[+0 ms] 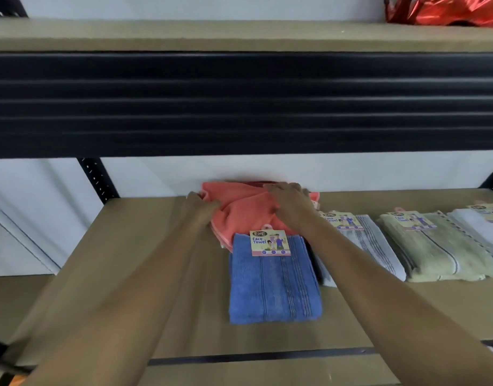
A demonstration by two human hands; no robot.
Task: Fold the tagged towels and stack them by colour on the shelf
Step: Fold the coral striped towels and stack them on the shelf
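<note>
The coral towel (pixel 245 213) lies rumpled at the back of the fibreboard shelf (pixel 128 260), just behind the folded blue face towel (pixel 273 280) with its card tag (pixel 270 243). The left hand (pixel 202 207) grips its left edge, while the right hand (pixel 290 199) lies on a raised fold - pinching or only pressing, I cannot tell. Looped terry like this should be light, limp and clingy - best taken by corners or hems, since it will sag and crease anywhere it is unsupported.
</note>
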